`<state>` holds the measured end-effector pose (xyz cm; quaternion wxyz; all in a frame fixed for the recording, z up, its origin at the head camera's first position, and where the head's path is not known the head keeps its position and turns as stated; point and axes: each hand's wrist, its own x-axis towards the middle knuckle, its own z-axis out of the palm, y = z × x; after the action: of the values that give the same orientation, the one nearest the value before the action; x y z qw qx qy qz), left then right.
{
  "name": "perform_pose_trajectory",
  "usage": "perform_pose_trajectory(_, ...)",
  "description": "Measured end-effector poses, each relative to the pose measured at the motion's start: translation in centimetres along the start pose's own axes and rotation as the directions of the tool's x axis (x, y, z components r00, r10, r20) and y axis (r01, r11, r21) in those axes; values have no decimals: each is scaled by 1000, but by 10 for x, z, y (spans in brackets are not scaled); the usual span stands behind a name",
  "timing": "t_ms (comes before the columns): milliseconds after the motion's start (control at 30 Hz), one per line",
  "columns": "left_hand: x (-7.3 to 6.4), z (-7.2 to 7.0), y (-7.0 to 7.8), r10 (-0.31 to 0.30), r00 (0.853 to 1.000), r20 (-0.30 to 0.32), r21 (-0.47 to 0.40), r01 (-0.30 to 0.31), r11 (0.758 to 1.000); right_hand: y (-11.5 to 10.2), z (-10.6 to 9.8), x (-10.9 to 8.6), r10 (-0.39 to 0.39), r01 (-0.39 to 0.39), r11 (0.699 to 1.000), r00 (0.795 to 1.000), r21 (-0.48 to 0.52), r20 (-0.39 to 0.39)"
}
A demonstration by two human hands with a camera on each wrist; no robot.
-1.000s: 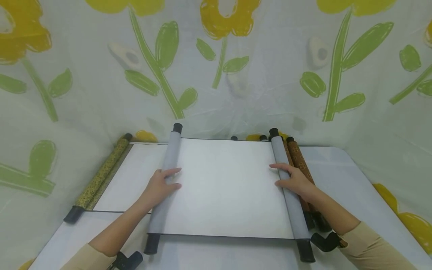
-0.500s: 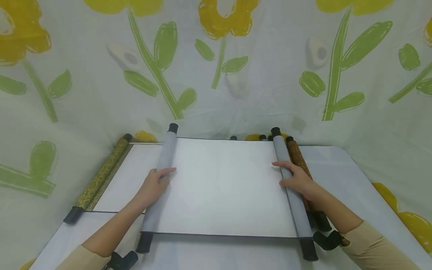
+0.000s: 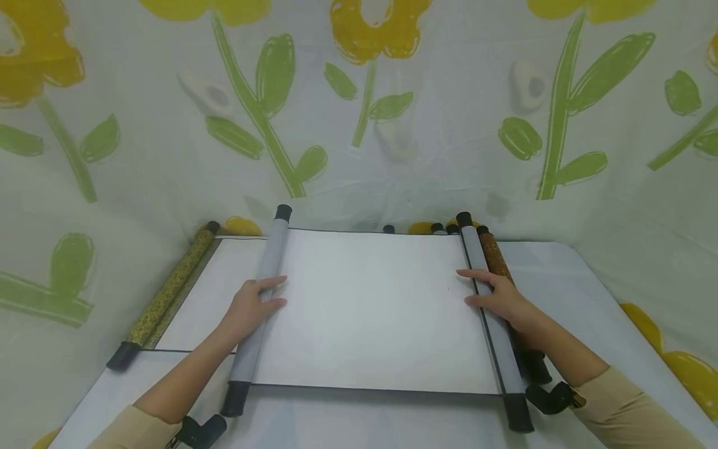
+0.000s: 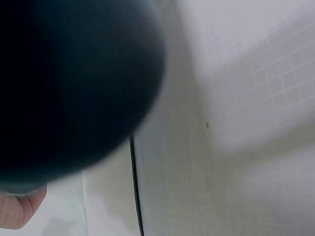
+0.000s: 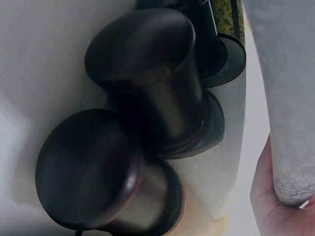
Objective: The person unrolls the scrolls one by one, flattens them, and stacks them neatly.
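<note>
Two hands (image 3: 249, 307) (image 3: 502, 302) hold grey rollers (image 3: 248, 357) (image 3: 503, 354); white paper (image 3: 370, 312) spans between.

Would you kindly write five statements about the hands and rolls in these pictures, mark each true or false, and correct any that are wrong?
1. The left hand grips the left grey roll. True.
2. The right hand grips the brown patterned roll. False: it grips the right grey roll.
3. A white sheet spans between the left grey roll and the right grey roll. True.
4. The yellow-green patterned roll lies to the right of both hands. False: it lies to the left of both.
5. Both ends of the left grey roll are black. True.
</note>
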<state>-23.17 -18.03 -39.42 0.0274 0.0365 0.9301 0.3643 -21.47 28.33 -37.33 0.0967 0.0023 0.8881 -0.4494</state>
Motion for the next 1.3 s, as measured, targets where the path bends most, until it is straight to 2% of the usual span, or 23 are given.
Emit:
perform_pose_trajectory(167,0,-1,0,10,1000,2,-17,-10,1000,0,0,2,21,-21,1000,1000,-1,5)
perform_pose_trajectory(300,-1,-4,0,-5,1000,5,-26,6,1000,1,-3,2,22,-22,1000,1000,9,16)
perform_pose_trajectory(433,-2,-7,-2,-6,1000,-10,-13,6,1000,4,-8,1,-3,3,1000,1000,4,20)
perform_pose_trajectory(633,-1,-11,-6,38,999,-39,16,-37,999,4,-12,-1,-39,39,999,999,-33,8)
perform_pose_trajectory(733,-1,-12,-7,42,998,-40,21,-41,999,4,-11,-1,-48,48,997,999,-52,9)
perform_pose_trajectory(967,-1,-17,-9,26,999,-27,27,-25,999,3,-10,0,-47,47,998,999,-31,16)
perform_pose_trajectory(1133,-2,-25,-10,57,997,-58,53,-54,997,3,-13,0,-67,67,998,997,-13,27)
perform_pose_trajectory(1300,-6,-32,-15,68,996,-62,74,-63,995,4,-15,0,-111,111,993,994,-25,23)
